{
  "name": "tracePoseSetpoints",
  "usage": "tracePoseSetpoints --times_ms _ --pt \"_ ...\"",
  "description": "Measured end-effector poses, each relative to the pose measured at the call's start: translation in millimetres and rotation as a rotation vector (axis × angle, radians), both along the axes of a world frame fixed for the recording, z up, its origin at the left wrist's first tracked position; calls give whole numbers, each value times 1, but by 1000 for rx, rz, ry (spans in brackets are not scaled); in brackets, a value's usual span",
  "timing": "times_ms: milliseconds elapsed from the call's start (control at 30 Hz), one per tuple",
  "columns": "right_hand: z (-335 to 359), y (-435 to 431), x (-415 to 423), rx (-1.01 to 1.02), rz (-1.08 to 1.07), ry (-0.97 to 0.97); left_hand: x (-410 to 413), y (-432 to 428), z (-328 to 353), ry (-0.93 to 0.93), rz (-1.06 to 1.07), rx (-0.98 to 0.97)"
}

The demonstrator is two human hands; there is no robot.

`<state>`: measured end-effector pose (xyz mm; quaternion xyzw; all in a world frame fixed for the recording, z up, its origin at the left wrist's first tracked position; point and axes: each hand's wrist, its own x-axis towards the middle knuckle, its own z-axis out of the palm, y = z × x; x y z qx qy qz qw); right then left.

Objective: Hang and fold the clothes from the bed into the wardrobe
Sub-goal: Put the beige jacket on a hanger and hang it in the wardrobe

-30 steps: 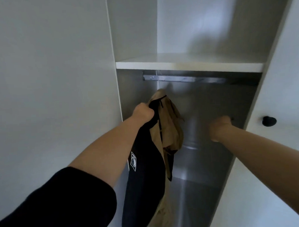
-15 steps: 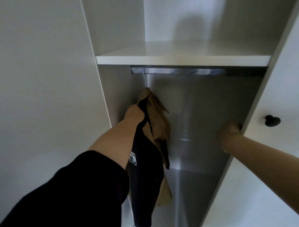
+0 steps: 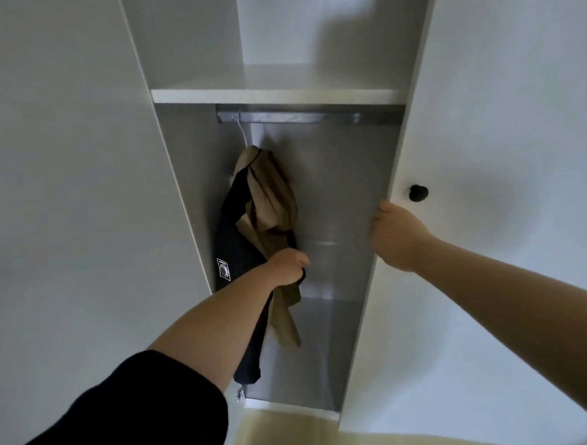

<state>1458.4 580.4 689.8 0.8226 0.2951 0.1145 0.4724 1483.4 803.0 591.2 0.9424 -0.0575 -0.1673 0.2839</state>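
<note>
A black garment [image 3: 232,238] with a small white patch and a tan garment [image 3: 271,196] hang together from a white hanger hook [image 3: 242,130] on the metal rail [image 3: 297,116] inside the open wardrobe. My left hand [image 3: 287,264] grips the black cloth low down, where the tan fabric falls past it. My right hand [image 3: 392,238] holds the edge of the white wardrobe door [image 3: 487,214], just left of and below its black knob [image 3: 418,192].
A white shelf [image 3: 276,90] runs above the rail. The grey wardrobe interior to the right of the hanging clothes holds nothing. A white panel [image 3: 65,198] closes off the left side. Pale yellow floor [image 3: 288,434] shows below.
My left hand has slid down from the top of the hanging clothes to their lower part. My right hand now holds the door edge. The view has pulled back and tilted.
</note>
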Motion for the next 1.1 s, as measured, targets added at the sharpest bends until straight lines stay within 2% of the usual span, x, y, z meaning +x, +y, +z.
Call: tracePoseSetpoints --times_ms 133,267,367,467,567,800,1100 --pt "5 -15 -42 40 128 45 -52 -58 -25 122 -24 -225" --pt "12 -30 -80 61 214 86 -96 -107 -43 147 12 -437" --pt "19 -40 -113 27 249 107 -131 -146 -49 102 -4 -358" --pt "24 -49 -144 2 243 118 -166 -175 -53 -88 91 -195" --pt "23 -67 -182 36 223 141 -207 -197 -50 -191 65 -139" --pt "18 -134 -266 74 58 138 -288 -268 -46 -213 15 -156" --pt "18 -248 -333 23 202 -76 -347 -382 -48 -235 34 -119"
